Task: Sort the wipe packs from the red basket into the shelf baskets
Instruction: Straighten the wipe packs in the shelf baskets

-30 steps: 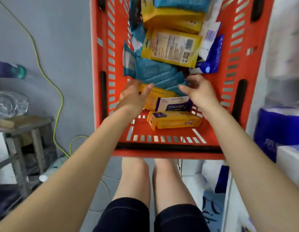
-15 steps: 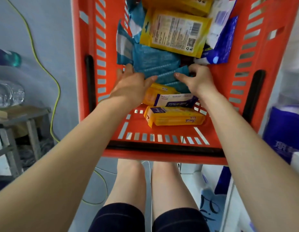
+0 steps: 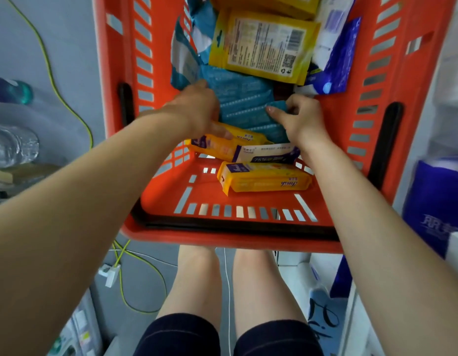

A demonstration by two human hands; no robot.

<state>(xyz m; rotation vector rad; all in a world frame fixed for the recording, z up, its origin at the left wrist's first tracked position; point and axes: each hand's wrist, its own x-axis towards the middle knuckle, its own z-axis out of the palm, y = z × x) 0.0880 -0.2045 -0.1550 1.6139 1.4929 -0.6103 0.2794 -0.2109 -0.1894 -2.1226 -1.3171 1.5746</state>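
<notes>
Grey flooring surrounds the red basket (image 3: 112,129), which sits in front of the person's knees. A yellow-green cable (image 3: 52,73) runs across the floor at 9 o'clock. No shelf basket can be identified in this view.

**Location of the work item.** The teal wipe pack (image 3: 243,104) lies at the centre of the basket. Its far edge is tucked under the large yellow pack (image 3: 261,44) at 12 o'clock. Two small yellow packs (image 3: 264,179) and a white pack (image 3: 266,154) lie at 6 o'clock, and a blue pack (image 3: 338,60) lies at 2 o'clock.

**Hand state.** The right hand (image 3: 302,119) pinches the pack's 3 o'clock edge, with the thumb on top and the fingers (image 3: 297,104) curled behind the film. The left hand (image 3: 194,109) lies over the 9 o'clock edge. It is blurred, so I cannot tell whether its fingers are curled round the pack or only resting on it.

**Handling assessment.**
- The pack looks like a soft film pouch: it would sag between two grips rather than hold flat.
- It is probably of moderate weight, because its contents are moist.
- The film is likely slick, so a pinch on the edge seam alone may slip.
- A better hold is at both short ends, with the fingers under the body of the pack.
- The overlapping yellow pack may drag when the teal pack is lifted, so draw the teal pack toward 6 o'clock first
</notes>
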